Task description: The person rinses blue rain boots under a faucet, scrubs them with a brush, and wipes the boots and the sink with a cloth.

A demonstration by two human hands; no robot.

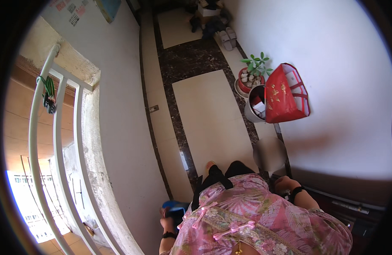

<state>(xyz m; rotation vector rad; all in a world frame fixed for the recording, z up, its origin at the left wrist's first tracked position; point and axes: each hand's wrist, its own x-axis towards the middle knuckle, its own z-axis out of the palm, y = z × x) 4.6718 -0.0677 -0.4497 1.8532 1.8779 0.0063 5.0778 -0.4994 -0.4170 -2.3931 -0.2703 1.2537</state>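
Note:
Low at the left, by the wall, my left hand [165, 220] is closed at the edge of a blue object with a dark inside [177, 207]. My body covers part of that object, so its kind is unclear. On the right, my right hand [286, 184] has its fingers curled in beside a dark red cabinet [340, 203]. Whatever it may hold is hidden. A dark band circles each wrist.
Along the right wall stand a potted plant [256, 66], a bin [252, 112] with waste inside and a red bag [283, 95]. Grey slippers [226, 39] lie farther off. White window bars [58, 123] line the left. A blurred round patch [269, 154] is near my right hand.

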